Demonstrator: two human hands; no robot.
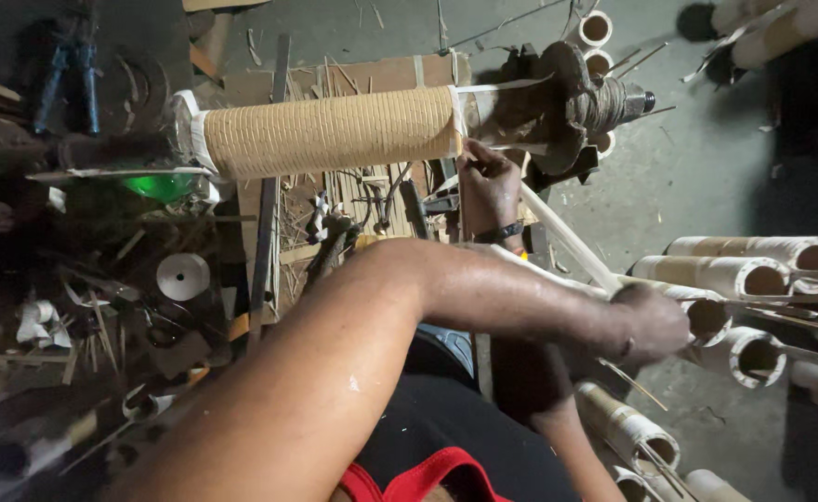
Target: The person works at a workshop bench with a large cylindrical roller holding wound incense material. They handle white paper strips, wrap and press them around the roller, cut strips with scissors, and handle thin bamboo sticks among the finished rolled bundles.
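Below the wrapped cylinder (330, 131) – long axis lying crosswise – the right hand (486, 181) pinches a pale strip (567, 244) at its end; left hand (653, 321) (arms crossed) clenches the strip's other end.

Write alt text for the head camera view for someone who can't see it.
A person's left hand pulls a pale flat strip taut while the right hand guides it onto a horizontal cane-wrapped cylinder. Cardboard tubes lie on the right, tools and scraps on the cluttered bench on the left.

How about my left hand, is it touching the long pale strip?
Touching. The head view shows the left hand closed around the pale strip at its lower end.
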